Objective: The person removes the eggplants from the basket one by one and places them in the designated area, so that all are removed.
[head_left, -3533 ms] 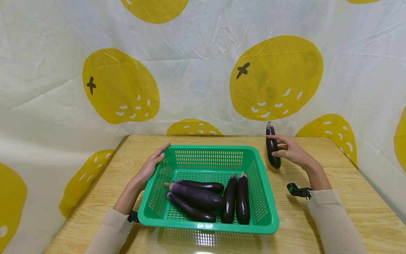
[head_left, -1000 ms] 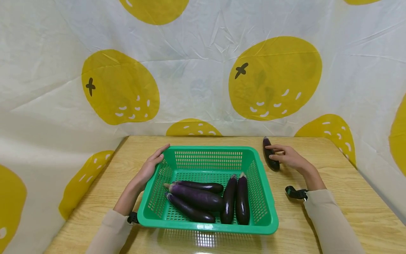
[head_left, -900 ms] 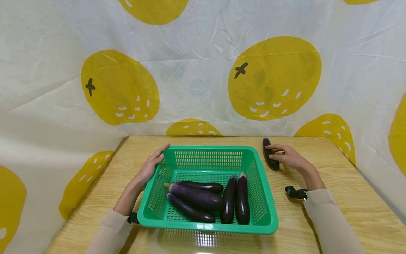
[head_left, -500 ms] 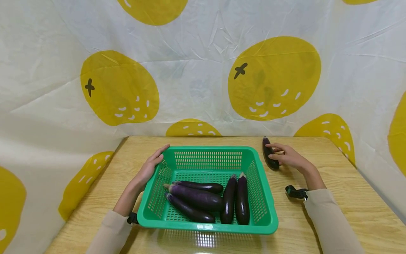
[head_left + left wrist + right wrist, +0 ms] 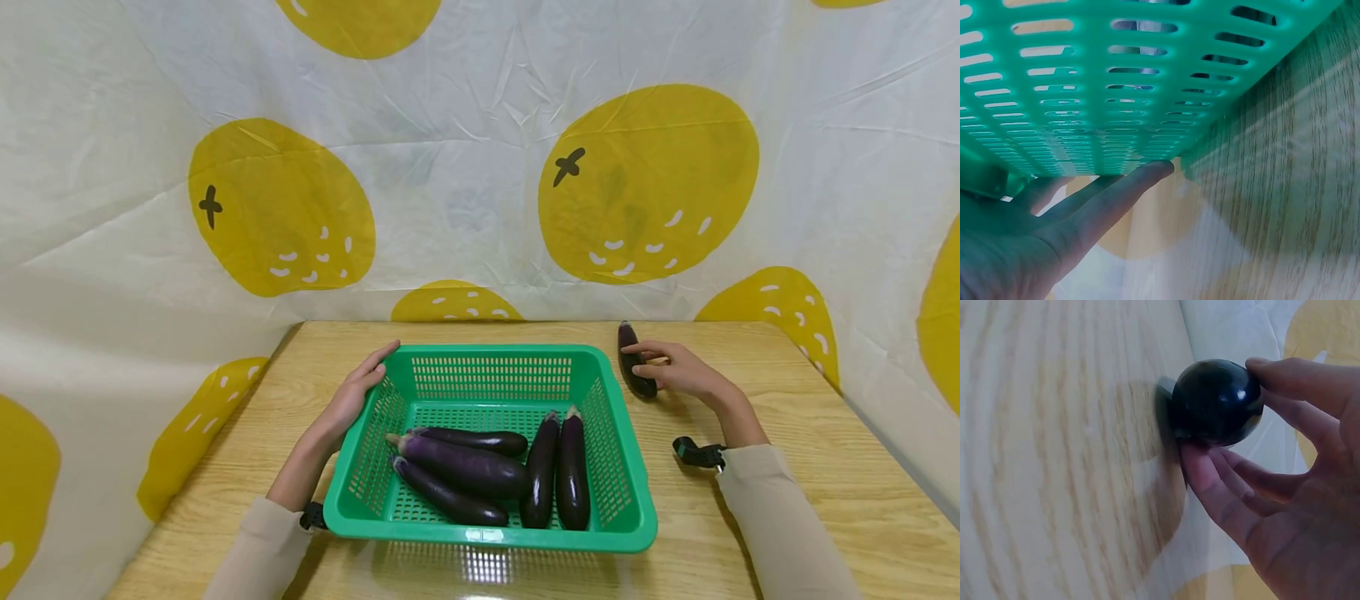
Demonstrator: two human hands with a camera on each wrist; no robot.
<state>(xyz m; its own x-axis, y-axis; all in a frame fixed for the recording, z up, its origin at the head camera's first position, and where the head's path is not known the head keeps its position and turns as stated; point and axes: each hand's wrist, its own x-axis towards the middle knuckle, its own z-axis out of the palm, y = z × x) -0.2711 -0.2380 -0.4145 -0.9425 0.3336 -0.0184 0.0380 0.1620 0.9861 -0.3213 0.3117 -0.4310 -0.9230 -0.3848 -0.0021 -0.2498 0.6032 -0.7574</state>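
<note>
My right hand (image 5: 682, 370) grips a dark purple eggplant (image 5: 628, 337) at the back right of the table, beyond the basket's right rim. In the right wrist view its round, glossy end (image 5: 1217, 403) shows between thumb and fingers, close to the wood. Whether it touches the table I cannot tell. My left hand (image 5: 356, 395) rests at the far left corner of a green plastic basket (image 5: 491, 537). Its straight fingers (image 5: 1116, 201) lie along the outer wall in the left wrist view. Several eggplants lie in the basket, among them a thick one (image 5: 465, 465) and an upright-pointing one (image 5: 573, 475).
The wooden table (image 5: 720, 517) extends around the basket on both sides. Behind it and at the sides hangs a pale cloth (image 5: 465, 192) with large yellow fruit prints. Each wrist wears a small black camera (image 5: 697, 452).
Since the earliest frame, my right hand has brought the eggplant lower and slightly nearer, its tip no longer above the table's back edge. Lately it shifts slightly left. Left hand and basket stay put.
</note>
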